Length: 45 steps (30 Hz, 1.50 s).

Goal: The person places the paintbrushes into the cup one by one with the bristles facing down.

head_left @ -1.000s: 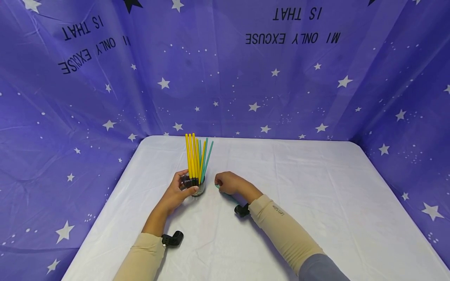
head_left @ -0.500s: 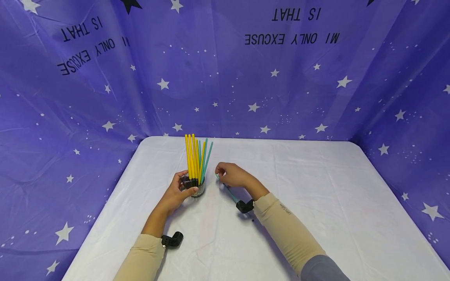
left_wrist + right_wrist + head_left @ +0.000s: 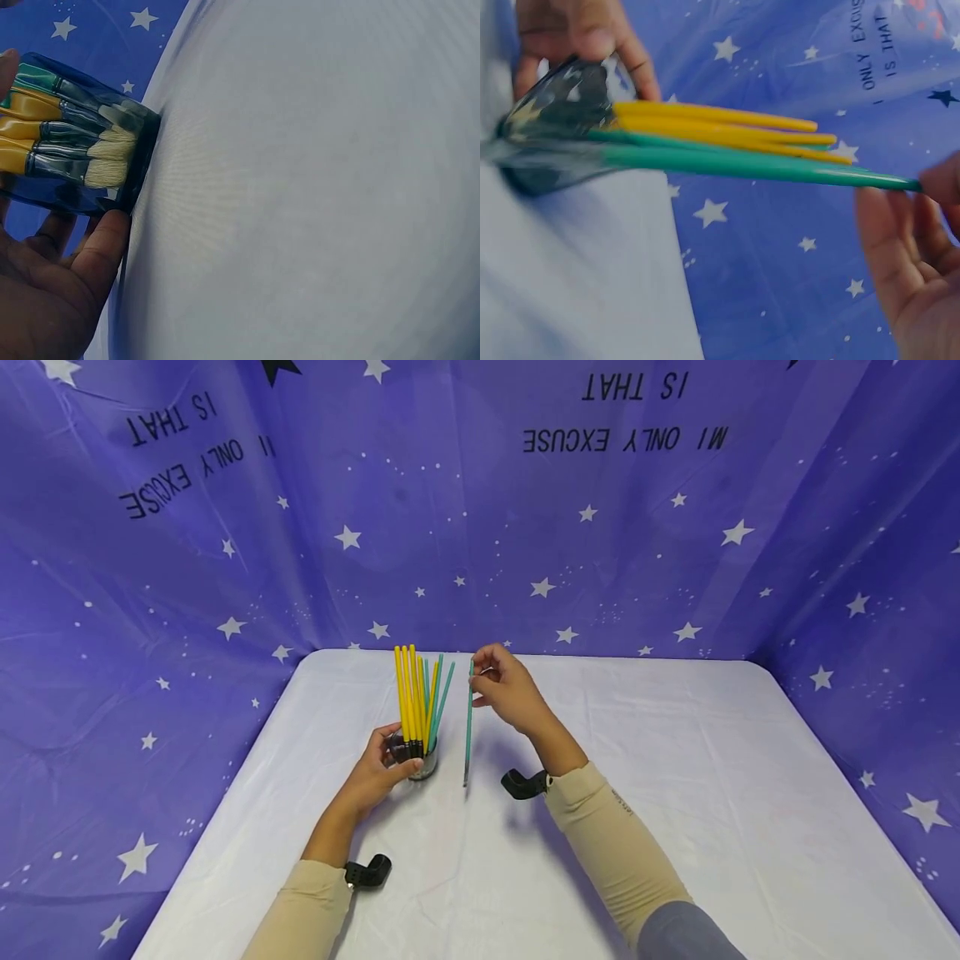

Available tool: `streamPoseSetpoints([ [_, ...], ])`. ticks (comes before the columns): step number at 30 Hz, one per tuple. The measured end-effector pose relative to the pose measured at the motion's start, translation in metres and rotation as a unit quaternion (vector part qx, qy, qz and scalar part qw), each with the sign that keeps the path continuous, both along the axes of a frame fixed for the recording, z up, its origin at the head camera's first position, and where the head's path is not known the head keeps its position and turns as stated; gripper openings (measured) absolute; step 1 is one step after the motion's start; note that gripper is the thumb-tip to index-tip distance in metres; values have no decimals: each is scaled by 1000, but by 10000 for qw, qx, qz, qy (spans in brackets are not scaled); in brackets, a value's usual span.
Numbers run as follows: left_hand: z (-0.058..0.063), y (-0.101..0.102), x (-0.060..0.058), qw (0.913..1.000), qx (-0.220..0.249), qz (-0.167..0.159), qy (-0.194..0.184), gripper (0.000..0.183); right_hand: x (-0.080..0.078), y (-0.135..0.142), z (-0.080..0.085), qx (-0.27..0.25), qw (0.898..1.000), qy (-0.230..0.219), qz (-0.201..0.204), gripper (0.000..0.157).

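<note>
In the head view my left hand point(image 3: 375, 785) holds a clear glass cup point(image 3: 428, 767) standing on the table, fingers and thumb around its sides. Several yellow-handled paintbrushes point(image 3: 409, 697) and a few green-handled ones point(image 3: 446, 693) lean in it, handles up; the left wrist view shows their pale bristles point(image 3: 109, 171) at the bottom. Just right of the cup, my right hand point(image 3: 513, 692) pinches one green paintbrush point(image 3: 468, 727) near the end of its handle. That brush hangs almost upright, tip down, apart from the cup. In the right wrist view its green handle point(image 3: 742, 168) overlaps the cup.
A white cloth covers the table point(image 3: 637, 793). Purple curtains point(image 3: 480, 543) with stars and lettering rise behind it and at both sides. A black wrist camera sits on each wrist, the right one point(image 3: 522, 785) low over the cloth.
My right hand has risen away from the table with the green paintbrush, which has swung from lying slanted under the wrist to hanging upright. My left hand and the cup stay in place.
</note>
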State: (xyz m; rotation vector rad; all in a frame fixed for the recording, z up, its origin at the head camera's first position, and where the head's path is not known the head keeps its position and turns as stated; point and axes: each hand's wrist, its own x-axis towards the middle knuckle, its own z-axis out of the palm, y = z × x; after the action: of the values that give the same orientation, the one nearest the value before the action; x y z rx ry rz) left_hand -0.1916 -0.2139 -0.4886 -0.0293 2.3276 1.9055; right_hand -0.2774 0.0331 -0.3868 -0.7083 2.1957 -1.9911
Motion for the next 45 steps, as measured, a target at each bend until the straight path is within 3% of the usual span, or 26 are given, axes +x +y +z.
streamPoseSetpoints([
  [7, 3, 0, 0, 10000, 56, 9, 23, 80, 0, -10, 14, -1436, 9870, 40, -723, 23],
  [13, 1, 0, 3, 10000, -62, -27, 12, 81, 3, -20, 10, -1774, 9788, 133, -1017, 24],
  [26, 3, 1, 1, 9999, 125, 29, 53, 80, 10, -46, -28, -784, 9934, 234, -808, 21],
  [34, 3, 0, 2, 9999, 50, 17, 88, 81, 10, -43, -37, -398, 9968, 304, -626, 26],
  [39, 3, 0, 3, 9998, -107, -95, 113, 90, 12, -19, -44, 713, 9956, 383, -466, 30],
  [42, 5, -2, 6, 9995, -221, -195, 114, 97, 16, 9, -53, 1503, 9868, 522, -314, 29],
  [45, 11, -9, 11, 9987, -393, -188, 254, 91, 20, 48, -65, 2075, 9750, 757, -228, 29],
])
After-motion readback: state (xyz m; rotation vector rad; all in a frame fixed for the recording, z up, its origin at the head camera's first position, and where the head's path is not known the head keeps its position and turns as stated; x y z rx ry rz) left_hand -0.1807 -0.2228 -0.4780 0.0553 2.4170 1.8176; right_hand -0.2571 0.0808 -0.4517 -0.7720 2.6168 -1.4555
